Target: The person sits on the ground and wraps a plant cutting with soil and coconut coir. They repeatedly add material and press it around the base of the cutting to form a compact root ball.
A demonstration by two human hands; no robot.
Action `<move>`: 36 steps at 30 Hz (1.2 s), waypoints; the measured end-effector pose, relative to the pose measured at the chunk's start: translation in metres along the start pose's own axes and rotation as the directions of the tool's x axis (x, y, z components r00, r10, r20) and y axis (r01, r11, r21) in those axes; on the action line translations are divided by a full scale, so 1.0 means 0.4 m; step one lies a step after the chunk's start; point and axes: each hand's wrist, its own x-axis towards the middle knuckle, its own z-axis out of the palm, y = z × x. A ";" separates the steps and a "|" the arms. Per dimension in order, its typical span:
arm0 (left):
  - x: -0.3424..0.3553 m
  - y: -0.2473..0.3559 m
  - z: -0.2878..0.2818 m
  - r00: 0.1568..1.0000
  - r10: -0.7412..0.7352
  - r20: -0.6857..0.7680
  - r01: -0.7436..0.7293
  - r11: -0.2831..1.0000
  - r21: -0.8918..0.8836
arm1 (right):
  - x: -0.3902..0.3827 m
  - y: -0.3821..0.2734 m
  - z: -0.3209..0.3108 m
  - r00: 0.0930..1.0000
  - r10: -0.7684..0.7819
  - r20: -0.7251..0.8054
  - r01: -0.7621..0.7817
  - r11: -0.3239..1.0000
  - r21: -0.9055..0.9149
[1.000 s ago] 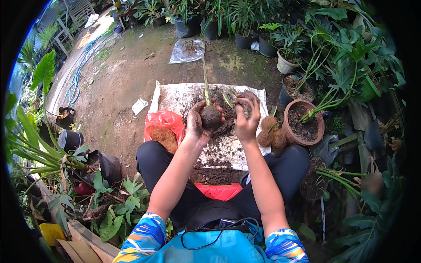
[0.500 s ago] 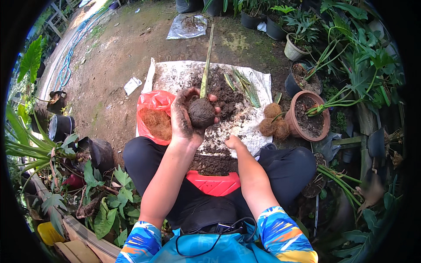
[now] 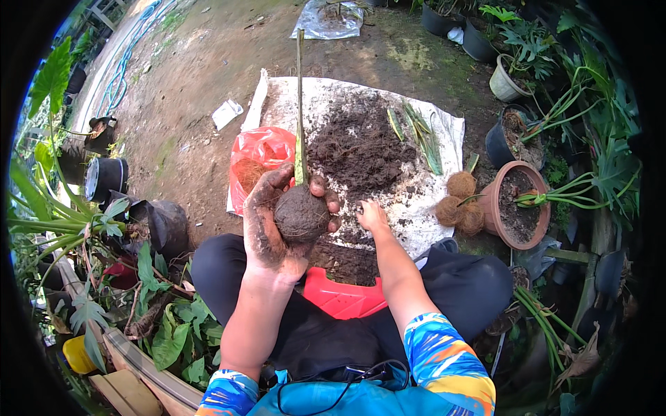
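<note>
My left hand (image 3: 267,218), smeared with dark soil, is wrapped round a soil ball (image 3: 302,213) from below and the side. From the ball's top rises one long, narrow green leaf (image 3: 300,132). Fine strands show on the ball's surface. To the right of the ball and apart from it, my right hand (image 3: 373,216) has its fingers curled in over the white sheet (image 3: 433,128). Whatever those fingers pinch, if anything, is too small to make out. Loose dark soil (image 3: 361,142) is heaped on the sheet beyond both hands.
A red plastic bag (image 3: 262,147) of brown fibre stands left of the soil. A red tray (image 3: 347,295) with soil sits between my legs. Fibre-covered balls (image 3: 460,184) lie beside a tipped terracotta pot (image 3: 494,204) at right. Cut leaves (image 3: 423,139) rest on the sheet.
My left hand has drawn the soil ball nearer and lower, and the leaf now stands more upright. The right hand has turned slightly. The whole view has shifted.
</note>
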 end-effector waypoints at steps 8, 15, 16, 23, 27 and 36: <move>0.009 0.012 0.007 0.996 0.029 -0.082 -0.026 0.999 0.036 | 0.040 -0.085 0.042 1.000 -0.009 0.004 0.009 0.996 -0.084; 0.011 0.010 0.010 0.997 0.044 -0.064 -0.040 0.998 0.057 | 0.015 -0.081 0.052 0.991 0.121 -0.052 -0.099 0.945 0.313; 0.010 0.007 0.011 0.998 0.036 -0.061 -0.032 0.998 0.055 | 0.015 -0.074 0.056 0.984 0.179 0.007 -0.164 0.887 0.432; 0.004 -0.016 0.014 0.999 -0.014 -0.050 0.017 0.999 0.046 | 0.024 -0.036 0.012 0.876 0.310 0.369 -0.465 0.345 0.815; 0.002 -0.016 0.006 0.999 -0.042 -0.020 0.043 0.999 0.022 | 0.089 -0.060 -0.187 0.982 0.024 0.189 -0.178 -0.239 0.955; 0.000 -0.009 0.009 0.998 0.021 -0.060 -0.019 0.999 0.036 | 0.161 -0.096 -0.154 0.974 0.081 0.213 -0.227 0.265 0.937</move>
